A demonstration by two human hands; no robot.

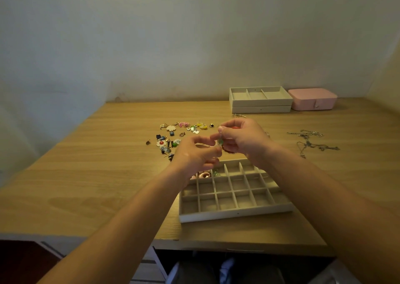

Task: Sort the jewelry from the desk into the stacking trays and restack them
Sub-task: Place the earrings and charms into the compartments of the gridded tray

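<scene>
I see the green earring point(220, 141) held in the air between both hands, above the far edge of the grid tray point(236, 215). My right hand point(244, 141) pinches its top between thumb and forefinger. My left hand point(194, 154) curls its fingertips onto it from the other side, with the loose jewelry pile point(173, 136) just beyond.

The pale grid tray point(236, 213) lay flat on the worktop point(108, 164) nearest me. It held a pink round piece point(204, 175) and a greenish piece point(216, 172) in its far cells. Above its far edge, my right hand point(242, 138) and left hand point(194, 154) pinched a green-beaded earring point(220, 141). From that tray, loose colourful earrings point(179, 134) lay scattered at 11 o'clock, two stacked trays point(260, 106) at 1 o'clock, and tangled silver chains point(311, 141) at 2 o'clock.
</scene>
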